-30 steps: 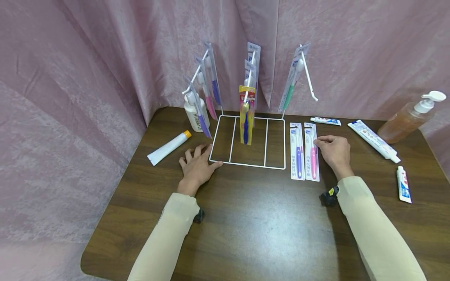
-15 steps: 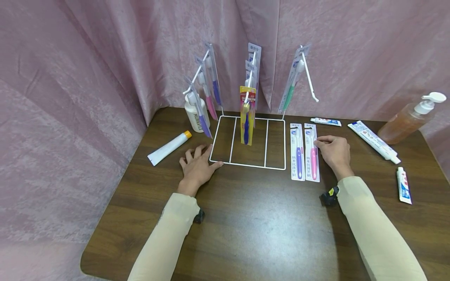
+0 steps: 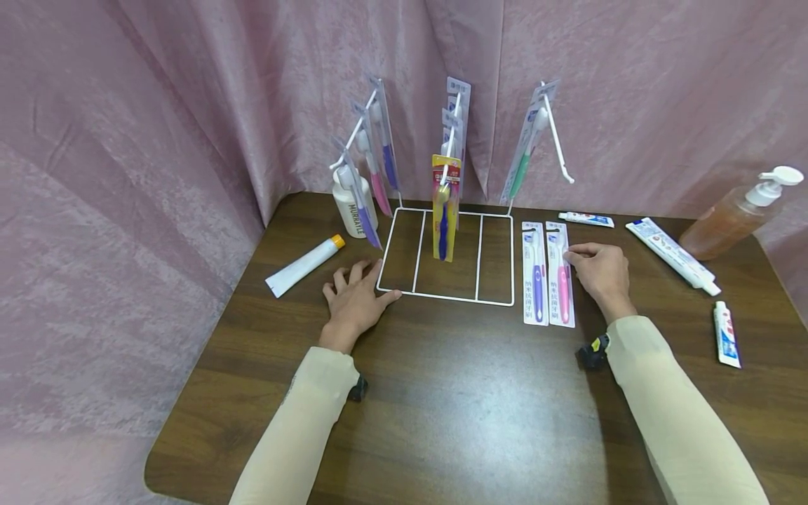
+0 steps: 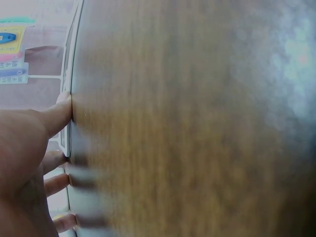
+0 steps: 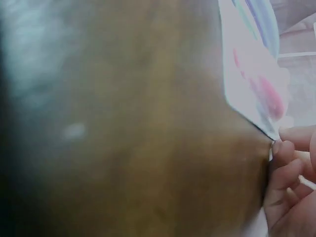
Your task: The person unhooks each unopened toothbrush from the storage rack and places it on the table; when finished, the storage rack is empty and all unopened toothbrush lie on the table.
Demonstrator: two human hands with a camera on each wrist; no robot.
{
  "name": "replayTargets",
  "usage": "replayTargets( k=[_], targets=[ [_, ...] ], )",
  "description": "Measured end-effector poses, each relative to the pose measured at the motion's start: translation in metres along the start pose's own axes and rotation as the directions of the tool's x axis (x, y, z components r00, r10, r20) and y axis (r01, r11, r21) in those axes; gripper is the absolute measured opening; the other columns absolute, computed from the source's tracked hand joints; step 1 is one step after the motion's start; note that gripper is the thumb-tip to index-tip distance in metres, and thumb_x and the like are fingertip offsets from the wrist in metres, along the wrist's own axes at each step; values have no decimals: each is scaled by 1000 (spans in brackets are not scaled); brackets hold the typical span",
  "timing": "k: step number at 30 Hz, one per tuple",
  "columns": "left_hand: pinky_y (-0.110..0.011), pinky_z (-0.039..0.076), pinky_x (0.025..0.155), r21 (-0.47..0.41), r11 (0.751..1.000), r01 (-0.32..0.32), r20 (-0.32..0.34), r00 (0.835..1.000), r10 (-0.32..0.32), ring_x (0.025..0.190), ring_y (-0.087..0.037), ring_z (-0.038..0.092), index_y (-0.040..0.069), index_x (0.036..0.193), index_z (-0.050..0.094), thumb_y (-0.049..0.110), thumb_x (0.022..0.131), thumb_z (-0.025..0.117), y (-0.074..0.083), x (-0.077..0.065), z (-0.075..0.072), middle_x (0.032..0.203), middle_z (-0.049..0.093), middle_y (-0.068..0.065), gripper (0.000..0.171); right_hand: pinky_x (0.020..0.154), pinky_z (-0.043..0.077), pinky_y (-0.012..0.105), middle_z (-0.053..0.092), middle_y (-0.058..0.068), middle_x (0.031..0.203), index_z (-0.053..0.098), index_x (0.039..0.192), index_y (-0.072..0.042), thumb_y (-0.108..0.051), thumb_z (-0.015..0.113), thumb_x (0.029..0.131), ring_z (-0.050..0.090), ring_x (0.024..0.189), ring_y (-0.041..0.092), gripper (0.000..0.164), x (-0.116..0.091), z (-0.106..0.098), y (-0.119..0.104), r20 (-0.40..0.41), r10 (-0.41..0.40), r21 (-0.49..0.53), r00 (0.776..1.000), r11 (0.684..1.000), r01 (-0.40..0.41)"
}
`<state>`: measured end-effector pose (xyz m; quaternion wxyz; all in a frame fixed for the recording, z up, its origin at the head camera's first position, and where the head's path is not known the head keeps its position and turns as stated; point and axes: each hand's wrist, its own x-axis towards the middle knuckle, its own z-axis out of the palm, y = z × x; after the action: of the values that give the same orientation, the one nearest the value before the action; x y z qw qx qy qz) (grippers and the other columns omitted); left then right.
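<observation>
Nothing visibly shifts: right hand point(image 3: 602, 275) pinches pink toothbrush pack point(image 3: 564, 291) by its edge, left hand point(image 3: 355, 303) spreads at white rack point(image 3: 442, 297), so pack isn't lifted clear yet.

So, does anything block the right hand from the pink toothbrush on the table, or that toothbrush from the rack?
Nothing visible separates the right hand from the pink toothbrush: it pinches the pack's right edge. Toward the rack, the purple toothbrush lies flat in between, probably easily lifted over.

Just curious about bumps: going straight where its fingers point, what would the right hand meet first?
The pink toothbrush pack, whose edge the right hand pinches; then probably the purple toothbrush pack.
</observation>
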<state>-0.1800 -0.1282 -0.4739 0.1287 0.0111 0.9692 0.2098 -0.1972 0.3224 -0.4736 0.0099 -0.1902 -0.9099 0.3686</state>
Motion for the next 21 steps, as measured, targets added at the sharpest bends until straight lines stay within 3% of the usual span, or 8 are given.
replayTargets(
  k=[3,6,9,11,14,18,21],
  targets=[
    [-80,13,133,-2,1000,-3,-5,1000,3,171,-52,16,29,183,30,65,110,68,1,0,0,191,25,-6,91,69,50,23,85,21,122,81,140,-3,-36,68,115,67,78,2,43,2,-2,-8,-47,-26,38,999,999,28],
    [-80,14,132,-5,1000,-5,-10,1000,5,170,-52,17,29,183,31,65,109,69,1,0,0,191,25,-6,91,66,49,13,84,-1,101,83,137,-3,-33,73,112,60,70,-10,40,8,-4,-22,-125,-84,141,989,985,101],
    [-80,14,132,-9,1000,-8,-15,1000,8,170,-52,17,28,183,32,65,109,69,0,0,0,191,26,-6,91,67,52,8,72,-26,91,83,137,-1,-27,77,110,62,72,-12,37,14,-7,-42,-184,-160,283,970,936,208],
    [-80,14,132,-10,1000,-9,-18,1000,8,170,-53,17,28,183,32,65,109,69,0,1,1,191,26,-6,91,69,53,7,67,-35,91,80,140,1,-22,77,110,64,73,-10,38,18,-9,-58,-196,-202,378,959,887,264],
    [-80,14,132,-8,1000,-3,-14,1000,3,170,-52,16,28,183,31,65,109,69,0,1,0,190,25,-6,91,63,51,9,70,-34,87,77,143,4,-17,76,109,65,68,-8,40,25,-11,-80,-201,-244,478,949,821,313],
    [-79,14,132,1,1000,6,-3,1000,-6,171,-51,16,29,183,30,65,109,69,0,1,0,191,25,-5,91,53,47,11,73,-26,88,74,146,6,-14,76,109,64,62,-6,42,33,-13,-105,-215,-267,531,939,775,342],
    [-79,15,132,5,1000,4,1,1000,-4,171,-51,16,31,183,29,66,109,68,0,1,1,191,24,-4,91,51,47,11,76,-19,102,74,146,5,-13,76,108,66,61,-6,42,38,-14,-120,-244,-281,557,928,743,371]
  ],
)
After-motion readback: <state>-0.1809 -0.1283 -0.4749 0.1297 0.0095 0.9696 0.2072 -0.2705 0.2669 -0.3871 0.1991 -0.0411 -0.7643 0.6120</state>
